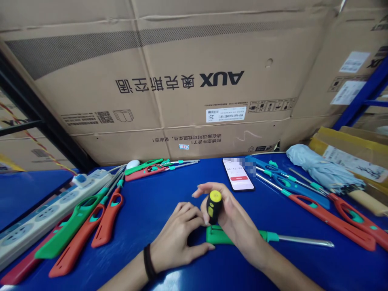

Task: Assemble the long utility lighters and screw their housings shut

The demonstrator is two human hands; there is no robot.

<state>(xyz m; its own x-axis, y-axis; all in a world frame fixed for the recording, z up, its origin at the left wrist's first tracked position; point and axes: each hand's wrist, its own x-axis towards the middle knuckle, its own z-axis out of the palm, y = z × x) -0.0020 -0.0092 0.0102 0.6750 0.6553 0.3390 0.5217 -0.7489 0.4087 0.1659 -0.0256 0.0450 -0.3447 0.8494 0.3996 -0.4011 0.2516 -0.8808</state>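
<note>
A green lighter [222,236] with a long metal nozzle lies on the blue table, its nozzle pointing right. My right hand [232,218] is closed round a short black and yellow screwdriver [214,206], held upright over the handle's left end; my palm and wrist hide part of the lighter. At the left end of the handle is my left hand [182,232], palm down, thumb and fingers spread apart, the thumb tip at the lower edge of the handle. A dark band circles the left wrist.
Red and green lighters [107,220] and a white power strip [45,214] lie at left. A phone [238,173] is behind my hands. At right are blue and red lighters [332,220], a folded umbrella [324,165] and a yellow-edged box [354,157]. Cardboard [188,48] stands behind.
</note>
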